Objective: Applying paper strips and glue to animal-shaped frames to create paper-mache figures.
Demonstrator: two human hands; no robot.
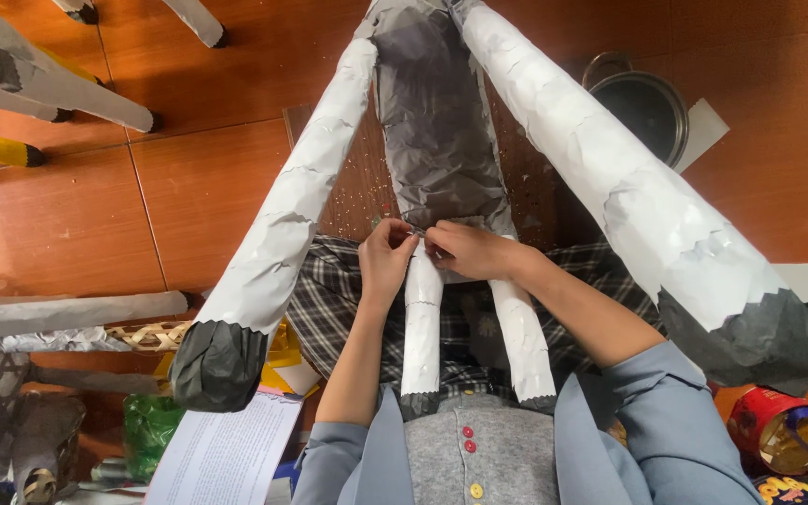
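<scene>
Paper animal figure [437,140] (grey-bodied) pinched by both hands' fingers [402,236].

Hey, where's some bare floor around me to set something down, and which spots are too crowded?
Bare wooden floor lies ahead on the left, between the grey cones and the long white leg. More lies on the right beyond the metal pot. It is crowded at the lower left around the printed sheet and lower right by the red tin.
</scene>
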